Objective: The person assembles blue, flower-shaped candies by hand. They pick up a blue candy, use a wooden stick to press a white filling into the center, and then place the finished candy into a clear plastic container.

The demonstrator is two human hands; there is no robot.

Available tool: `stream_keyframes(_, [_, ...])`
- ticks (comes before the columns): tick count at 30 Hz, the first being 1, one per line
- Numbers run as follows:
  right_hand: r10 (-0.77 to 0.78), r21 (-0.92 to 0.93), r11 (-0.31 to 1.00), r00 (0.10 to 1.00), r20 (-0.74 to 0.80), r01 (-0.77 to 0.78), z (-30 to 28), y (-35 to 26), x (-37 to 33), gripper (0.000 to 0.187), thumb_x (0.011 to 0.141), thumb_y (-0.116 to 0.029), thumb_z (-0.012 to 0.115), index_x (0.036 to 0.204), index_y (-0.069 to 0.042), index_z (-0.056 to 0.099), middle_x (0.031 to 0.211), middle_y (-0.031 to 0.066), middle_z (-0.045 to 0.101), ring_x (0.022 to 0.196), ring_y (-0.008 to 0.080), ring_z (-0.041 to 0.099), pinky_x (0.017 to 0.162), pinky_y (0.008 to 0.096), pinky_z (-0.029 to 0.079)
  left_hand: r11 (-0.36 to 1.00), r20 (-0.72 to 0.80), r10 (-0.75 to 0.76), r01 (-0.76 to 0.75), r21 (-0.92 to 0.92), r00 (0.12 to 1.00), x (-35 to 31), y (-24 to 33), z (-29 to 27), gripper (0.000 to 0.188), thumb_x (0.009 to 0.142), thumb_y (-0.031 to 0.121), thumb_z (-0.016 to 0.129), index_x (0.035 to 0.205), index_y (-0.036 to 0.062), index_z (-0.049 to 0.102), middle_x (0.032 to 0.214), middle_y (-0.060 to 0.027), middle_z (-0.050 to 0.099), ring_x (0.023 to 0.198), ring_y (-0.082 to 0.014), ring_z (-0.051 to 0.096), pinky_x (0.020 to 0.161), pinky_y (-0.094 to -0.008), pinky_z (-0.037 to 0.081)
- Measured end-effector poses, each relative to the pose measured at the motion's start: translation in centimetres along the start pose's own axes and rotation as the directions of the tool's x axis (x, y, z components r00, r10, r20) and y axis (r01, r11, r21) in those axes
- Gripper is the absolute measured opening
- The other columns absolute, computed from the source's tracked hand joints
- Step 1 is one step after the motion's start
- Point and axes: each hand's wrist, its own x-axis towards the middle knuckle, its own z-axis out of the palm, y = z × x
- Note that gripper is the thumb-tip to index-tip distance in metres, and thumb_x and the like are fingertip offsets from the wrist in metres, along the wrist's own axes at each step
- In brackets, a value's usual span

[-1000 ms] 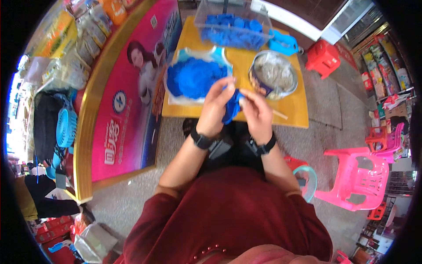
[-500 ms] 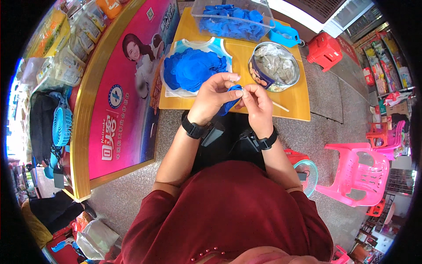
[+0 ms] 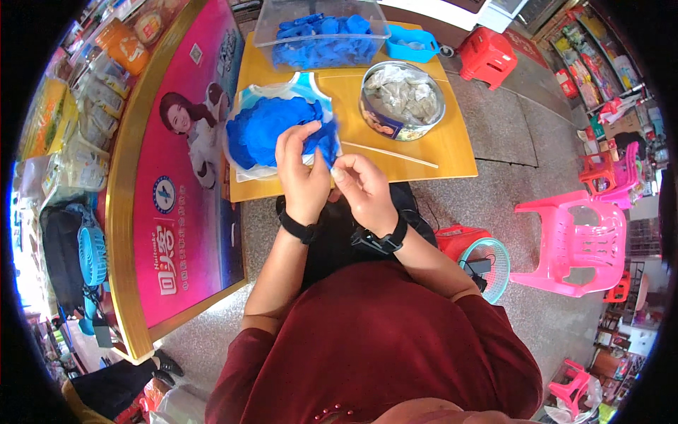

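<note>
My left hand (image 3: pixel 304 177) curls its fingers and thumb around a small, thin blue cloth piece (image 3: pixel 328 143), partly blurred by motion. Close beside it, the thumb and forefinger of my right hand (image 3: pixel 365 194) pinch the lower edge of that same piece. Both hands are held over the table's near edge. Behind the left hand lies a pile of similar blue pieces (image 3: pixel 265 131), on a white and light-blue cloth or bag (image 3: pixel 305 83). A thin pale stick (image 3: pixel 395 155) lies on the table to the right of my hands.
A round tin (image 3: pixel 381 121) with a crumpled, greyish plastic bag stands on the wooden table (image 3: pixel 452 152). Farther back are a clear bin (image 3: pixel 272 35) of blue pieces and a light-blue basket (image 3: pixel 412 48). A counter (image 3: pixel 180 212) borders the left; a pink chair (image 3: pixel 579 240) stands right.
My view has shifted, so the table sits farther left. My hands have moved left toward the blue pile with the cloth piece, and the left fingers have spread somewhat. More of the stick shows.
</note>
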Motion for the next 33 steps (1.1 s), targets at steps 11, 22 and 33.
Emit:
stream_keyframes(11, [0.078,0.141,0.987,0.997,0.011,-0.079,-0.4,0.1,-0.2,0.018,0.101,-0.020,0.050,0.102,-0.002,0.050,0.078,0.0037,0.055,0.064,0.0083,0.054,0.060,0.0264,0.053,0.627,0.227,-0.482,0.515,-0.585,0.846,-0.7,0.8,0.3,0.042,0.086,-0.012,0.047,0.124,0.0044,0.050,0.094,-0.0060,0.066,0.072,-0.0089,0.060,0.054,-0.0207,0.046])
stream_keyframes(22, [0.005,0.072,0.997,1.000,-0.007,-0.004,0.4,-0.1,-0.3,0.016,0.097,-0.013,0.058,0.105,-0.002,0.050,0.080,0.0017,0.053,0.066,0.0067,0.052,0.060,0.0236,0.051,0.458,0.221,-0.457,0.442,-0.771,0.861,-0.8,1.0,0.8,0.042,0.088,-0.012,0.051,0.126,0.0040,0.048,0.104,-0.0093,0.067,0.089,-0.0118,0.063,0.076,-0.0239,0.050])
stream_keyframes(33, [-0.198,-0.234,0.957,0.977,-0.084,0.174,0.4,-0.8,0.5,0.012,0.090,-0.006,0.065,0.097,-0.001,0.056,0.102,0.0072,0.056,0.079,0.0085,0.057,0.059,0.0217,0.055,0.586,0.126,-0.427,0.380,-0.715,0.895,-1.3,0.3,1.3,0.047,0.081,-0.015,0.060,0.121,0.0054,0.051,0.096,-0.0010,0.052,0.084,-0.0092,0.057,0.075,-0.0233,0.049])
